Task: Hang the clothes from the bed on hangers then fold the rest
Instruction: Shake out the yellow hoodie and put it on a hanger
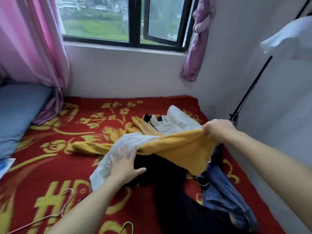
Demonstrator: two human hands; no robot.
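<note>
We note right hand (217,130) clenched on edge of yellow garment (182,149), holding it raised above clothes pile on bed (67,166). Left hand (125,168) flat, fingers spread, rests on white garment (108,162) just beside. Yellow garment: mustard, thick, trailing leftward over black garment (162,168).

Right hand (217,130) grips yellow garment (182,147); left hand (125,164) presses white cloth (108,159).

Red blanket (70,166) with yellow flowers, mustard garment (182,149), white cloth (116,149), blue jeans (222,191), pink curtain (33,44)
</note>
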